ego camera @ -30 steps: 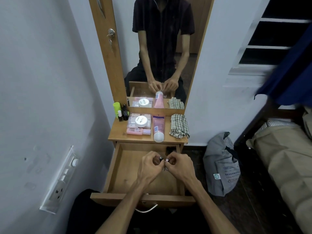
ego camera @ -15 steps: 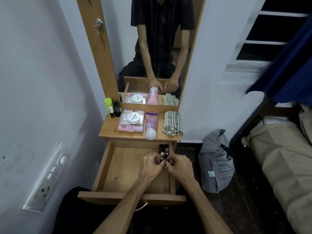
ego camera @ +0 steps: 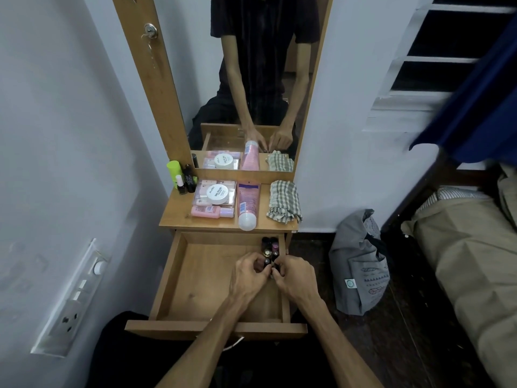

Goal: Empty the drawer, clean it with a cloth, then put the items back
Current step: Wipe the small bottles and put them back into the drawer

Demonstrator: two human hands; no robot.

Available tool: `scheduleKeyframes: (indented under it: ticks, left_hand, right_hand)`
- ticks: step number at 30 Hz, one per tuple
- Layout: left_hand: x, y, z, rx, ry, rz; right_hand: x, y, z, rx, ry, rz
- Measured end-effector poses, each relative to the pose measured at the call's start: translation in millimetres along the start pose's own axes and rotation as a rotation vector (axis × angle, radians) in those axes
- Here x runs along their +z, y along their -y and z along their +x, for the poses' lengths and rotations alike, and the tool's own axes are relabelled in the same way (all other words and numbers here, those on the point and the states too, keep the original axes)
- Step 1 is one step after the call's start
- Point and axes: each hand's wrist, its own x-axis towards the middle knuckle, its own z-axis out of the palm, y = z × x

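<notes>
The wooden drawer (ego camera: 195,275) stands pulled out below the dressing table top (ego camera: 174,217). Several small nail polish bottles (ego camera: 270,247) stand in its far right corner. My left hand (ego camera: 247,275) and my right hand (ego camera: 293,278) meet just in front of them, fingers curled round small dark bottles at the near end of the cluster. On the top lie a clear box with a white round jar (ego camera: 216,194), a pink bottle (ego camera: 211,212), a pink tube (ego camera: 246,204) and a folded checked cloth (ego camera: 284,201).
A green bottle and small dark bottles (ego camera: 181,177) stand at the top's back left beside the mirror (ego camera: 260,79). A grey bag (ego camera: 361,264) sits on the dark floor to the right. A bed (ego camera: 470,247) is further right. A wall socket panel (ego camera: 70,298) is left.
Both hands have moved from mid-drawer toward the far right corner, and the bottle cluster there has come into sight. The camera view shifted slightly.
</notes>
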Motion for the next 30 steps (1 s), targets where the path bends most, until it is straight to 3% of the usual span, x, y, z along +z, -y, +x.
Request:
scheduleKeyframes:
  ticks: [14,25,30]
  left_hand:
    - [-12.3,-5.8,-5.7,-0.007,0.010,-0.030]
    - [-93.1,0.2,-0.2,0.144,-0.246,-0.070]
    - [-149.5,13.1,20.9,0.091,-0.336,-0.060]
  right_hand:
    - [-4.0,10.0,-4.3,0.013,-0.051,-0.035]
    - [-11.5,92.5,17.4,-0.149,-0.187,0.254]
    - [-2.6,146.5,48.3,-0.191,-0.188,0.321]
